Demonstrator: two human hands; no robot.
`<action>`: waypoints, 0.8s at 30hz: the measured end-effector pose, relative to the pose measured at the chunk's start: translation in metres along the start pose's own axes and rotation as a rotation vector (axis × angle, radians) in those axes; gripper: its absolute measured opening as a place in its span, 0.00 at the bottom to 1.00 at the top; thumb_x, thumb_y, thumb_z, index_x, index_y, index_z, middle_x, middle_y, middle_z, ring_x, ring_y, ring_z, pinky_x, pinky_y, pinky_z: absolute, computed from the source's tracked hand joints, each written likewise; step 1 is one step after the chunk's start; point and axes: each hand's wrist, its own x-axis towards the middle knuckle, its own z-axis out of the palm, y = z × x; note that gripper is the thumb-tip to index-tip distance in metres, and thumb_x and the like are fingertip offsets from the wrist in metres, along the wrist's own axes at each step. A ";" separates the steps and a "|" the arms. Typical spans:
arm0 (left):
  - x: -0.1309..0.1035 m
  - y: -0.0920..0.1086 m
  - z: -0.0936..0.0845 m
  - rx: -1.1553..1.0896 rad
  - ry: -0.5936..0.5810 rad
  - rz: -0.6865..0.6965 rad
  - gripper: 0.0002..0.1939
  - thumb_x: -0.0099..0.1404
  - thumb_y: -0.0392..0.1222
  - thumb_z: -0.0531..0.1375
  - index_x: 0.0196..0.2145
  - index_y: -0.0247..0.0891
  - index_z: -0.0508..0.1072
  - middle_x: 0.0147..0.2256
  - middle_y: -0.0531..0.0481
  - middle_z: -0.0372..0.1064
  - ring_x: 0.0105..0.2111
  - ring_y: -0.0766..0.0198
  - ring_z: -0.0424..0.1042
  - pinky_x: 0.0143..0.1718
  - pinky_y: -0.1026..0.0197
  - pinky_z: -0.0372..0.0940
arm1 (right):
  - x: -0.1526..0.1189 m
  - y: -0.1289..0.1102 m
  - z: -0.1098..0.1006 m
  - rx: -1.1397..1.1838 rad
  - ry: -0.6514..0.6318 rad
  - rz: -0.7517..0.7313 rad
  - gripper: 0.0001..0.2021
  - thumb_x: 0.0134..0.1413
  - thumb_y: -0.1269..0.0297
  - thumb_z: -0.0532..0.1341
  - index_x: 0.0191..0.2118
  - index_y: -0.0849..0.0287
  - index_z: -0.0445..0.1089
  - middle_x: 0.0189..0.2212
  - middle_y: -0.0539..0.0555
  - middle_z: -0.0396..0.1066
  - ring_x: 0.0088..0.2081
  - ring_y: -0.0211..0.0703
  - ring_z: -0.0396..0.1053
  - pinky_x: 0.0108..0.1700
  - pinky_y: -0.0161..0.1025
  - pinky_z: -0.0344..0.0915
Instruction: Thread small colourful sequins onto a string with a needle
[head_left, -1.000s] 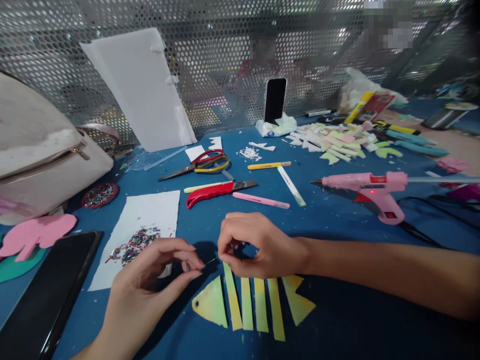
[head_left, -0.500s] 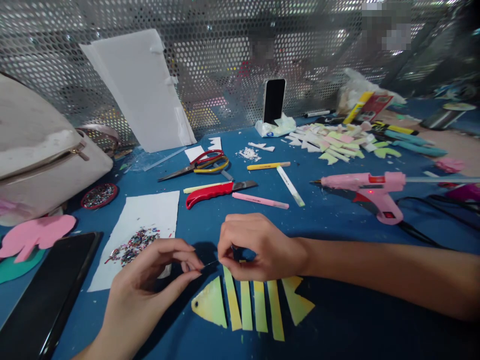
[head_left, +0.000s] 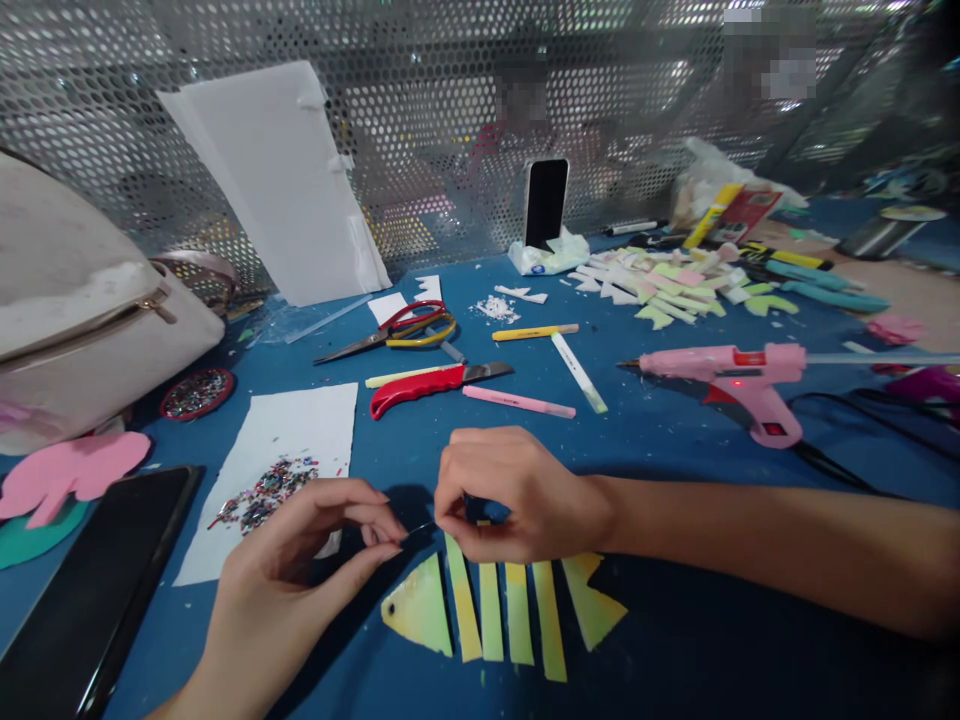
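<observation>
A thin strand (head_left: 420,529), like thread or fine wire, stretches between my two hands. My left hand (head_left: 300,570) pinches one end between thumb and fingertips. My right hand (head_left: 514,495) is closed in a pinch on the other end, its fingertips partly hidden. Below them, a yellow-green fish head piece (head_left: 420,608) with a dark eye lies flat on the blue table. To its right lie several separate strips (head_left: 492,615), then a notched tail piece (head_left: 592,605). My right hand hangs over the strips' upper ends and hides some of them.
White paper (head_left: 307,415) with small beads (head_left: 270,490) lies behind my left hand, near a black phone (head_left: 97,590). Ahead are a red-handled knife (head_left: 427,385), scissors (head_left: 409,328) and markers (head_left: 519,401). A pink glue gun (head_left: 739,370), its light lit, trails a cord at right.
Both hands keep their pinch on the strand, almost unmoved. The whole view has shifted very slightly.
</observation>
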 end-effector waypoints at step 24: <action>0.005 -0.005 -0.006 0.073 -0.068 0.197 0.10 0.64 0.33 0.65 0.42 0.46 0.74 0.34 0.56 0.78 0.33 0.67 0.79 0.38 0.71 0.76 | -0.001 0.002 0.002 -0.063 0.028 -0.057 0.05 0.60 0.74 0.60 0.33 0.61 0.67 0.28 0.48 0.70 0.31 0.32 0.63 0.35 0.32 0.60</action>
